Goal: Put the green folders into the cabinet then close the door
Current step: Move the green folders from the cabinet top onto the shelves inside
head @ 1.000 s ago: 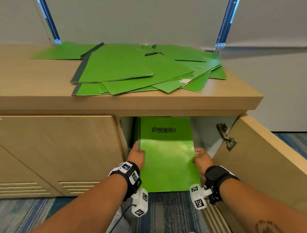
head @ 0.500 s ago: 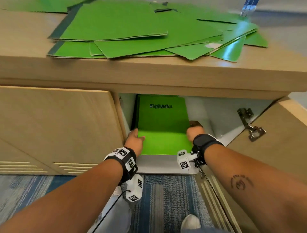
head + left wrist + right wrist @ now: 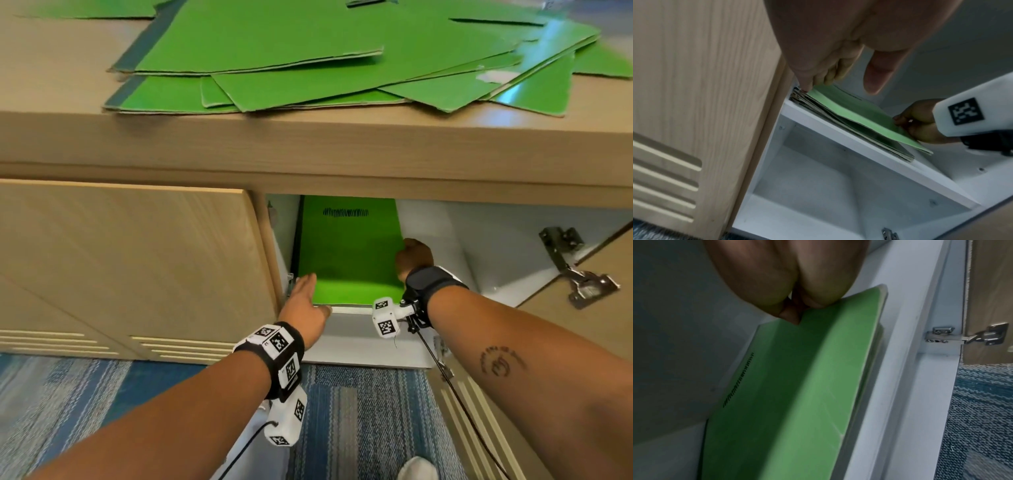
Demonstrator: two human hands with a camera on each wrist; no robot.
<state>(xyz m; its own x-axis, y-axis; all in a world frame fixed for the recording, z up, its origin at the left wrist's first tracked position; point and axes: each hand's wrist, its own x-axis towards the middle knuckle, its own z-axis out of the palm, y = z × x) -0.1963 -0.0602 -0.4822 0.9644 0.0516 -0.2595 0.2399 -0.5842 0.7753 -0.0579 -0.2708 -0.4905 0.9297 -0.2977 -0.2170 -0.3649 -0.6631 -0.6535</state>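
A green folder lies on top of a stack of folders on the white upper shelf inside the open cabinet. My right hand pinches its right edge, fingers curled on the folder. My left hand reaches to the front left corner with straight fingers. In the left wrist view my left hand's fingertips touch the stack's corner, thumb held apart. A loose pile of green folders lies on the cabinet top. The cabinet door stands open at the right.
The neighbouring left door is closed. A metal hinge sticks out on the open door's inner side. Below the shelf is a bare white compartment. Blue striped carpet covers the floor, and a shoe tip shows below.
The folder has slid deeper into the cabinet onto the shelf. My left hand has come off its left edge and sits at the front corner. My right hand has gone in with the folder.
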